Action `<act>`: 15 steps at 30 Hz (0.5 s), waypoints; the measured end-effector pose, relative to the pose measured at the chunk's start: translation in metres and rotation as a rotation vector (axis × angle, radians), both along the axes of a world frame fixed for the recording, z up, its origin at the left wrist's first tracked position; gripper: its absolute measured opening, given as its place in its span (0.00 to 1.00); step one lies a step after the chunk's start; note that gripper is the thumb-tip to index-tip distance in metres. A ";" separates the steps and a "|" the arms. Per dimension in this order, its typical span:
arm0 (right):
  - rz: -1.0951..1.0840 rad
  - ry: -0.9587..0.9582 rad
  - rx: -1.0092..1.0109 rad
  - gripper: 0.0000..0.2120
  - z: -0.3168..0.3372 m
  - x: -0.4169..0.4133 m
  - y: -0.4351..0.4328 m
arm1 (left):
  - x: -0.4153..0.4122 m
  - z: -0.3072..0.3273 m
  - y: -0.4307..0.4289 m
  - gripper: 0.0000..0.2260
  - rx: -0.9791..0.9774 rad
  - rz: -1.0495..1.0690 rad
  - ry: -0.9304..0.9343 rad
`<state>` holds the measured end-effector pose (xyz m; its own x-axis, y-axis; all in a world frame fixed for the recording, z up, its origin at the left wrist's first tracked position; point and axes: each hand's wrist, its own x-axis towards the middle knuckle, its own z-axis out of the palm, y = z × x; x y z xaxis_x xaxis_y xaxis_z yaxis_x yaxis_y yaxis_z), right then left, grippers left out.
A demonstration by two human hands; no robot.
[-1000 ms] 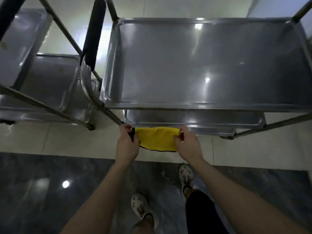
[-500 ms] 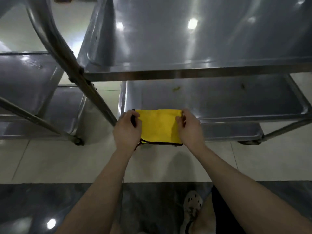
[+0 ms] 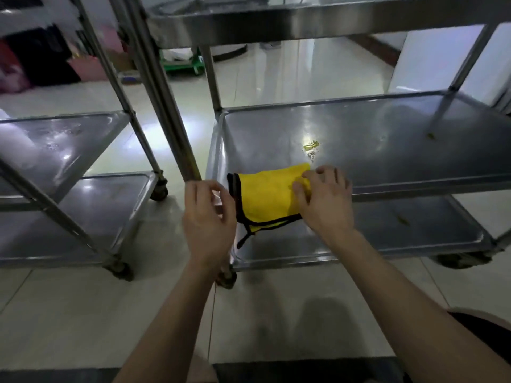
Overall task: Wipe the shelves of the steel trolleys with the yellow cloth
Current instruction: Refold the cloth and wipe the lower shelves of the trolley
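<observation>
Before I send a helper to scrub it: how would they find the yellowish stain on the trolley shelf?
Take the right-hand trolley and its middle shelf, where the yellow cloth drapes over the near rim. The stain lies beyond the cloth's far edge, beside a glare; it is yellowish and bigger than the dark speck farther right.

Right hand (image 3: 323, 201) grips yellow cloth (image 3: 265, 197) on middle shelf (image 3: 387, 150), left hand (image 3: 207, 214) beside.
</observation>
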<state>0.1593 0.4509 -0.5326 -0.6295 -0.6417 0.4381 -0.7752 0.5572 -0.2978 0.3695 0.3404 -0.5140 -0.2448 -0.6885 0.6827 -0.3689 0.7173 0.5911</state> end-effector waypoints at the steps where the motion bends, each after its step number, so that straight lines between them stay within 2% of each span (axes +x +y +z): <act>1: 0.053 -0.008 -0.021 0.20 0.002 0.008 0.001 | 0.010 0.001 0.001 0.07 0.058 0.019 0.059; 5: 0.236 -0.021 0.079 0.27 0.008 0.034 -0.007 | 0.019 0.023 -0.025 0.22 0.315 0.045 0.249; 8: 0.238 0.007 0.330 0.32 0.003 0.044 -0.022 | -0.002 0.046 -0.064 0.17 0.485 -0.082 0.325; 9: 0.231 0.010 0.384 0.33 0.001 0.045 -0.026 | -0.010 0.048 -0.075 0.20 0.529 -0.106 0.348; 12: 0.210 -0.086 0.451 0.39 0.006 0.041 -0.045 | -0.025 0.041 -0.093 0.31 0.546 -0.132 0.421; 15: 0.202 -0.197 0.537 0.44 0.012 0.023 -0.076 | -0.030 0.033 -0.099 0.28 0.537 -0.119 0.428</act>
<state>0.1819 0.3748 -0.5206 -0.5084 -0.8561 -0.0923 -0.8402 0.5167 -0.1648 0.3392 0.2410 -0.4813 -0.1248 -0.9430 0.3084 0.0387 0.3060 0.9513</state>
